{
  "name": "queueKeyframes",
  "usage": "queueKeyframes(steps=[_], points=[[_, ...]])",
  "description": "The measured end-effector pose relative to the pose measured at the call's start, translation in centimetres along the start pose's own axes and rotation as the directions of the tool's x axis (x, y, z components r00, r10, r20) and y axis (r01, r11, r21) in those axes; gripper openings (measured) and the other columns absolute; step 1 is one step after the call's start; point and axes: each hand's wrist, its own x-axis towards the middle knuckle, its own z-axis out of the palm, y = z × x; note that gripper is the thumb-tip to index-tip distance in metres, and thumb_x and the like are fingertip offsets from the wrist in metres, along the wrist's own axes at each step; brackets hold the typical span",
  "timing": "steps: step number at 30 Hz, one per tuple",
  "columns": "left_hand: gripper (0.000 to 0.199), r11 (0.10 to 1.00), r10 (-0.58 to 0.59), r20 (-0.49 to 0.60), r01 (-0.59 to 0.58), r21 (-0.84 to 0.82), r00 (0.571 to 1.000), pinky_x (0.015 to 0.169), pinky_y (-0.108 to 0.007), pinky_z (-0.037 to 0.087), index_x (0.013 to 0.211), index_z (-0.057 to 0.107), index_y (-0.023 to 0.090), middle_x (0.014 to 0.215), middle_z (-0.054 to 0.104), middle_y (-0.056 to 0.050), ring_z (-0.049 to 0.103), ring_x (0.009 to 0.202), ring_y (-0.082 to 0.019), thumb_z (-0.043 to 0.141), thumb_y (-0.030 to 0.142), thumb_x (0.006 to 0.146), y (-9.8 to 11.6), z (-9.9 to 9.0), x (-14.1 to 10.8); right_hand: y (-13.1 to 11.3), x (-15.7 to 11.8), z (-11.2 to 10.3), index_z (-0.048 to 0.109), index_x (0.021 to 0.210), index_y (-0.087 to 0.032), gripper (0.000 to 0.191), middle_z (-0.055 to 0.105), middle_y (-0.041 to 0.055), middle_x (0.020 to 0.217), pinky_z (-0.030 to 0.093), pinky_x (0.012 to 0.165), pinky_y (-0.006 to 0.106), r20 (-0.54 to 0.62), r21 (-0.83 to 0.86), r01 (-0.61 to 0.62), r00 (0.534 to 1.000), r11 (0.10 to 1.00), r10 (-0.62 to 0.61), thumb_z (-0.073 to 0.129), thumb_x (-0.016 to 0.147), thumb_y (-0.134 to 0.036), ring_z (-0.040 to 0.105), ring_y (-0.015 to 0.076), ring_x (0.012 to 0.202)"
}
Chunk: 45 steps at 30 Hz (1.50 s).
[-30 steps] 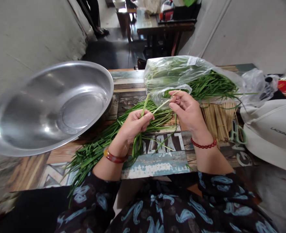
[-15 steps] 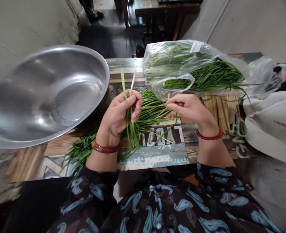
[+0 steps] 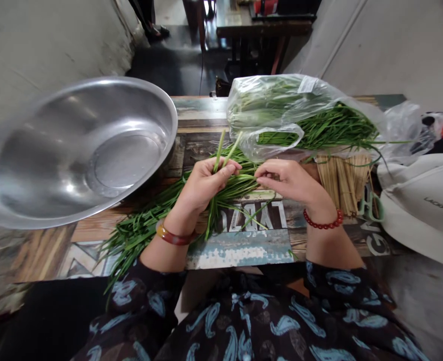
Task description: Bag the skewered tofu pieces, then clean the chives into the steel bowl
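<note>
My left hand [image 3: 209,181] is closed around a few green stalks [image 3: 220,145], their pale ends sticking up above the thumb and the leaves hanging below. Just to its right, my right hand [image 3: 281,178] has thumb and forefinger pinched together at the stem ends of the loose pile. Whether a stalk is between those fingertips is too small to tell. The pile of long green leaves [image 3: 142,228] lies diagonally on the wooden table [image 3: 240,249], under and beside my left hand.
A large steel basin [image 3: 127,160] stands at the left. Behind my hands lies a clear plastic bag [image 3: 266,100] of more greens. Wooden sticks [image 3: 339,183], green-handled scissors [image 3: 376,203] and a white cap [image 3: 424,195] are at the right.
My left hand has moved right and down with its stalks, closer to my right hand and the pile. My right hand is slightly lower, and the short stalk end above its fingertips no longer shows.
</note>
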Motion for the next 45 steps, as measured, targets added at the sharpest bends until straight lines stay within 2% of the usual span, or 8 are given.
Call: queueKeyframes(steps=[5, 9, 16, 22, 32, 37, 43, 45], points=[[0.030, 0.982, 0.080, 0.025, -0.083, 0.168, 0.996, 0.056, -0.022, 0.037, 0.092, 0.076, 0.014, 0.073, 0.067, -0.002, 0.050, 0.061, -0.011, 0.074, 0.039, 0.075, 0.1, 0.4, -0.2, -1.3, 0.7, 0.5, 0.074, 0.086, -0.022, 0.019, 0.069, 0.0024, 0.078, 0.047, 0.070, 0.029, -0.181, 0.145, 0.094, 0.981, 0.985, -0.067, 0.059, 0.093, -0.031, 0.061, 0.0156, 0.073], [0.027, 0.962, 0.090, 0.086, -0.109, 0.251, 0.992, 0.062, -0.023, 0.039, 0.068, 0.071, 0.014, 0.069, 0.065, -0.002, 0.053, 0.065, -0.012, 0.071, 0.038, 0.078, 0.0, 0.4, -0.2, -1.2, 0.9, 1.4, 0.074, 0.080, -0.021, 0.019, 0.070, 0.0022, 0.076, 0.048, 0.068, 0.029, -0.298, 0.224, 0.022, 0.954, 0.974, 0.047, 0.064, 0.090, -0.034, 0.062, 0.0155, 0.071], [0.035, 0.996, -0.012, 0.038, 0.008, 0.090, 0.999, 0.053, -0.021, 0.031, 0.060, 0.060, 0.015, 0.056, 0.056, 0.000, 0.043, 0.054, -0.009, 0.069, 0.042, 0.080, 0.2, 0.3, -0.3, 0.4, 0.8, 0.9, 0.073, 0.085, -0.020, 0.028, 0.062, -0.0001, 0.067, 0.047, 0.060, 0.026, -0.606, 0.471, -0.035, 0.714, 0.882, 0.352, 0.062, 0.090, -0.046, 0.057, 0.0134, 0.063], [0.036, 0.998, -0.021, 0.043, 0.018, 0.062, 0.999, 0.050, -0.021, 0.029, 0.061, 0.060, 0.015, 0.055, 0.054, 0.001, 0.039, 0.051, -0.007, 0.070, 0.043, 0.079, 0.4, 0.4, -0.5, -1.1, 0.9, 1.1, 0.073, 0.091, -0.022, 0.021, 0.070, 0.0025, 0.083, 0.050, 0.067, 0.029, -0.407, 0.331, 0.013, 0.904, 0.943, 0.131, 0.065, 0.088, -0.041, 0.062, 0.0158, 0.073], [0.024, 0.953, 0.093, 0.128, -0.126, 0.275, 0.987, 0.066, -0.024, 0.040, 0.078, 0.072, 0.013, 0.074, 0.063, -0.002, 0.053, 0.070, -0.013, 0.071, 0.037, 0.079, 0.1, 0.4, -0.4, -1.7, 1.1, 1.5, 0.069, 0.079, -0.024, 0.024, 0.068, 0.0024, 0.079, 0.050, 0.076, 0.034, -0.317, 0.097, 0.080, 0.947, 0.992, -0.045, 0.058, 0.094, -0.039, 0.063, 0.0183, 0.078], [0.025, 0.950, 0.098, 0.149, -0.138, 0.281, 0.984, 0.062, -0.024, 0.036, 0.067, 0.068, 0.013, 0.066, 0.056, 0.000, 0.049, 0.066, -0.012, 0.072, 0.034, 0.080, 0.5, 0.7, -0.6, -1.7, 1.1, 2.5, 0.068, 0.085, -0.023, 0.031, 0.065, 0.0020, 0.083, 0.049, 0.078, 0.032, -0.332, 0.218, -0.002, 0.940, 0.976, 0.076, 0.053, 0.097, -0.046, 0.062, 0.0169, 0.084], [0.023, 0.975, 0.200, 0.045, -0.204, 0.085, 0.979, 0.056, -0.023, 0.035, 0.072, 0.070, 0.017, 0.073, 0.058, -0.001, 0.046, 0.062, -0.010, 0.075, 0.037, 0.080, 0.6, -0.9, -0.1, -0.7, 0.9, 2.2, 0.061, 0.075, -0.020, 0.040, 0.052, -0.0012, 0.069, 0.042, 0.061, 0.025, -0.551, 0.394, -0.005, 0.799, 0.919, 0.240, 0.046, 0.100, -0.048, 0.051, 0.0104, 0.064], [0.023, 0.963, 0.267, -0.007, -0.267, -0.027, 0.964, 0.054, -0.024, 0.034, 0.075, 0.070, 0.019, 0.078, 0.060, -0.001, 0.043, 0.060, -0.009, 0.074, 0.040, 0.082, 0.5, -1.6, 0.3, -0.9, 0.8, 1.9, 0.058, 0.067, -0.020, 0.042, 0.050, -0.0019, 0.064, 0.040, 0.060, 0.025, -0.516, 0.370, 0.001, 0.832, 0.929, 0.205, 0.048, 0.099, -0.045, 0.048, 0.0099, 0.060]])
